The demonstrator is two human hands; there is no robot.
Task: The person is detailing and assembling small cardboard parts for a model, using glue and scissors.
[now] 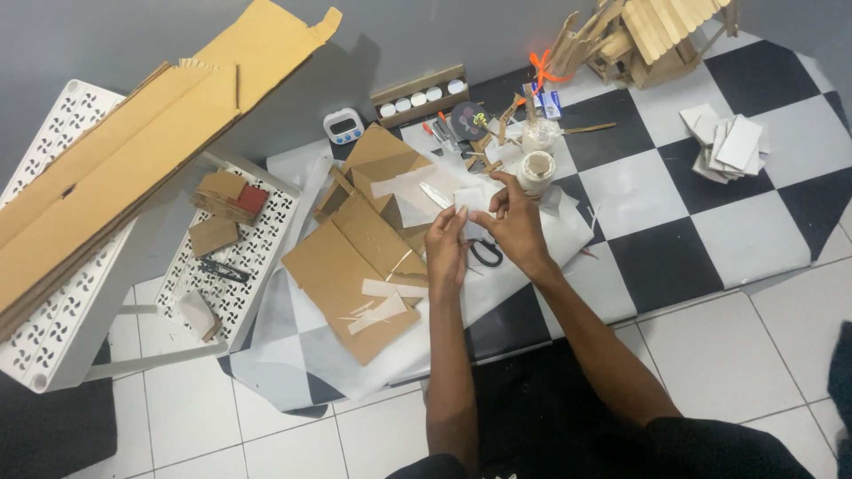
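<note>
Working low over a checkered floor mat [674,177], the person holds a small white paper piece [468,199] between both hands. The left hand [445,247] pinches its lower edge with thumb and forefinger closed narrow, and the right hand [512,223] grips it from the right side with fingers curled around it. The paper piece sits above the white sheet [524,266] spread over the middle of the mat. A pair of black-handled scissors [485,253] lies on the sheet just below the right hand, partly hidden by it. A roll of tape [536,168] stands just beyond the right hand's fingertips, with a clear plastic cup [539,135] behind it. Flat brown cardboard pieces [355,266] lie to the left of the left hand, some carrying white strips. Toward the mat's far edge, by the wall, stand a small white timer [343,125] and a wooden tray of white pots [419,96]. A stick-built model house [648,35] occupies the far right corner, and a stack of white cards [728,146] rests near the right edge. Off the mat's left edge, a white perforated rack [226,284] carries cardboard scraps, and long cardboard sheets [133,160] lean across a second rack.
</note>
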